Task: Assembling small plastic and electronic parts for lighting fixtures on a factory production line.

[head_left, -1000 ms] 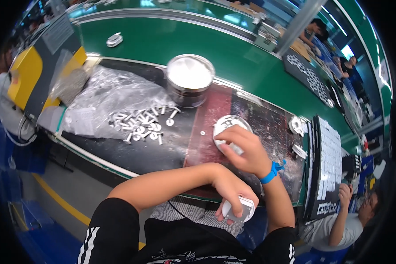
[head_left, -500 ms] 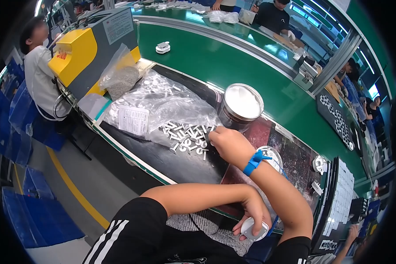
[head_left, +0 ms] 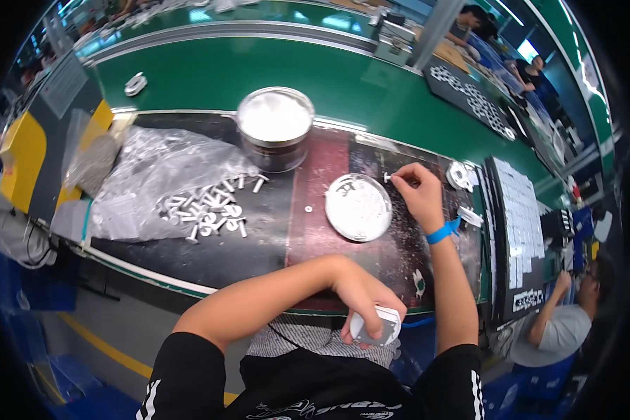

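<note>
My left hand [head_left: 362, 299], close to my body at the bench's front edge, is closed around a white housing with a grey face [head_left: 376, 327]. Over the right part of the bench, my right hand [head_left: 421, 197], with a blue band at its wrist, pinches a small white flat-headed pin [head_left: 387, 178]. Just left of those fingertips lies a round dish smeared with white [head_left: 359, 208]. More such pins [head_left: 206, 210] spill in a pile from a clear plastic bag [head_left: 168, 157] on the left.
A metal tin with white contents [head_left: 276, 119] stands behind the dish. At left are a yellow-and-grey machine [head_left: 31, 140] and a bag of grey granules [head_left: 94, 161]. White parts [head_left: 459, 175] lie at right, beside stacked trays [head_left: 514, 217]. Co-workers sit beyond the green bench [head_left: 189, 77].
My right hand has moved right from the pin pile to beside the dish, now with a pin showing in its fingertips. My view has turned right; the left hand keeps its housing.
</note>
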A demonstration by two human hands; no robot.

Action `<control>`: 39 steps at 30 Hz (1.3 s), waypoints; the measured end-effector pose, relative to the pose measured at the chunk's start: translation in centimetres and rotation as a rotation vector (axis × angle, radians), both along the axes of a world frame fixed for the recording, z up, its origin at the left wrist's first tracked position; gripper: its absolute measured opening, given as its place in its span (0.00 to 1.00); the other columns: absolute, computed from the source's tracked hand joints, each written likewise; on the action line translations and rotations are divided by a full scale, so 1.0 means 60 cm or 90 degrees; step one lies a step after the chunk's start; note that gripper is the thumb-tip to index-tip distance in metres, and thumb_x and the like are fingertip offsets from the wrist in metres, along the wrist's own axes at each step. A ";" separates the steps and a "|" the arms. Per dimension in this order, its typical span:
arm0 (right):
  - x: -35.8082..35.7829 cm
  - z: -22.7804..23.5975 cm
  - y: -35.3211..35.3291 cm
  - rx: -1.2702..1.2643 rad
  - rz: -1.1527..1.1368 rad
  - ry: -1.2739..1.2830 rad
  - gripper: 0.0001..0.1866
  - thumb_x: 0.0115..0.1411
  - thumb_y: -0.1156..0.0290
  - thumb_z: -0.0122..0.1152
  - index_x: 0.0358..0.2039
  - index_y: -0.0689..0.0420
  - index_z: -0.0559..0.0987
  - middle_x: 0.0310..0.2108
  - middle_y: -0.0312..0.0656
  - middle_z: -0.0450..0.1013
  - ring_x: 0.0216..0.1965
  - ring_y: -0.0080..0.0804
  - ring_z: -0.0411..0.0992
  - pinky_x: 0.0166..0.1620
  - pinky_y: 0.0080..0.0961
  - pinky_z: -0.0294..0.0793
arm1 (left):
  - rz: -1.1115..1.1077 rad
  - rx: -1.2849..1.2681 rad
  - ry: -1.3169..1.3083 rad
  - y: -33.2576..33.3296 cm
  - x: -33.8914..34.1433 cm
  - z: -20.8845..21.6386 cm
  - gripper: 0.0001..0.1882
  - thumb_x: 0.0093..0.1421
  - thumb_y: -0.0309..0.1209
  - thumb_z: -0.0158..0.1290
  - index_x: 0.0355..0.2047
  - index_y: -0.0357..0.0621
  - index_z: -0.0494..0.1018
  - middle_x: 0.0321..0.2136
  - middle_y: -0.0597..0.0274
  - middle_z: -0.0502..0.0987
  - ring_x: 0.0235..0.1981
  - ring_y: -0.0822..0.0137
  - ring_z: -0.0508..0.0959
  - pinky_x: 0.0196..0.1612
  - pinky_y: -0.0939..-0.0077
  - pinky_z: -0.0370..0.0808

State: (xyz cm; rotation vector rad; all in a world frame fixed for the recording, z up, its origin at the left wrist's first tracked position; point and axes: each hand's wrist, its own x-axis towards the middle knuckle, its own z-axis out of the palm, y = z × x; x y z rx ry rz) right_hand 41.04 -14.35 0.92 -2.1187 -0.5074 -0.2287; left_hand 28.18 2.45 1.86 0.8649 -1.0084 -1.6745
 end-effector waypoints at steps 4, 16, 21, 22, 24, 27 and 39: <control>-0.001 -0.023 -0.036 -0.066 0.003 -0.043 0.05 0.53 0.77 0.67 0.30 0.61 0.80 0.28 0.39 0.78 0.28 0.23 0.74 0.33 0.22 0.72 | 0.001 0.003 -0.007 -0.004 -0.002 -0.004 0.19 0.61 0.27 0.55 0.50 0.40 0.62 0.40 0.52 0.77 0.35 0.65 0.81 0.36 0.70 0.84; -0.041 0.033 -0.012 -0.030 0.084 -0.135 0.07 0.48 0.79 0.69 0.30 0.59 0.82 0.30 0.40 0.79 0.33 0.35 0.75 0.37 0.30 0.74 | 0.141 -0.085 -0.076 0.000 0.011 0.008 0.22 0.60 0.33 0.58 0.51 0.40 0.64 0.39 0.59 0.73 0.40 0.70 0.74 0.40 0.71 0.74; -0.064 0.032 0.020 -0.093 0.186 -0.228 0.10 0.45 0.80 0.69 0.30 0.55 0.84 0.29 0.37 0.78 0.34 0.36 0.73 0.39 0.30 0.73 | 0.209 -0.174 -0.148 -0.003 0.008 0.007 0.21 0.61 0.31 0.56 0.50 0.38 0.63 0.37 0.58 0.74 0.37 0.71 0.77 0.35 0.73 0.77; -0.067 0.032 0.025 -0.093 0.186 -0.225 0.10 0.45 0.80 0.69 0.30 0.55 0.84 0.29 0.37 0.78 0.34 0.36 0.73 0.39 0.30 0.73 | 0.210 -0.174 -0.145 -0.004 0.009 0.008 0.21 0.61 0.31 0.56 0.50 0.38 0.63 0.37 0.58 0.74 0.37 0.71 0.77 0.35 0.73 0.77; -0.071 0.031 0.031 -0.098 0.195 -0.235 0.11 0.45 0.80 0.69 0.31 0.54 0.84 0.29 0.37 0.78 0.35 0.36 0.73 0.39 0.31 0.71 | 0.188 -0.144 -0.097 -0.003 0.008 0.009 0.20 0.61 0.32 0.56 0.49 0.38 0.63 0.34 0.59 0.75 0.33 0.71 0.78 0.35 0.73 0.77; -0.069 0.027 0.030 -0.123 0.174 -0.242 0.11 0.46 0.79 0.69 0.32 0.54 0.84 0.29 0.36 0.77 0.36 0.35 0.73 0.38 0.31 0.69 | 0.194 -0.137 -0.107 -0.003 0.008 0.011 0.20 0.61 0.32 0.55 0.48 0.37 0.63 0.32 0.60 0.75 0.30 0.71 0.78 0.33 0.74 0.77; -0.067 0.018 0.039 -0.167 0.170 -0.260 0.08 0.50 0.74 0.69 0.32 0.52 0.83 0.28 0.35 0.78 0.38 0.33 0.73 0.41 0.31 0.64 | 0.154 -0.114 -0.098 -0.002 0.009 0.002 0.24 0.62 0.40 0.57 0.52 0.40 0.63 0.40 0.54 0.73 0.41 0.63 0.74 0.43 0.66 0.72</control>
